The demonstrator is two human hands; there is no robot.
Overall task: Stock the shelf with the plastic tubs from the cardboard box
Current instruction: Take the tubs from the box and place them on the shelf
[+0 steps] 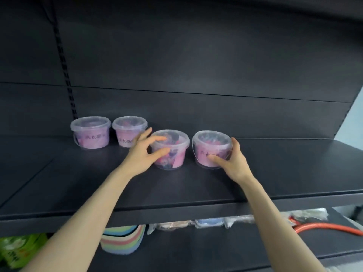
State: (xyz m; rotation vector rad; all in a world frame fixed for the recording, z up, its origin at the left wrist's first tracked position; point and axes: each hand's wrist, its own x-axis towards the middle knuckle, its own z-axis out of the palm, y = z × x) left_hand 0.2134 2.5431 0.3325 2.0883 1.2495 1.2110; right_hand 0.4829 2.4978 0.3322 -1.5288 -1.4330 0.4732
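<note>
Several clear plastic tubs with pink labels stand on the dark shelf point(255, 173). Two sit at the back left: one tub point(90, 132) by the upright and a second tub point(128, 131) beside it. Nearer the front stands a third tub point(172, 152); my left hand point(145, 152) curls round its left side, thumb on the front wall and fingers over the rim. My right hand point(233, 158) grips the fourth tub point(210, 148) from its right side, thumb on the label. Both tubs rest on the shelf. The cardboard box is out of view.
A slotted metal upright point(64, 61) runs up the back panel at left. Below the shelf lie a green packet point(17, 250), stacked pastel bowls point(123, 240), wrapped goods point(210, 222) and an orange hose point(324, 227). The shelf's right part is bare.
</note>
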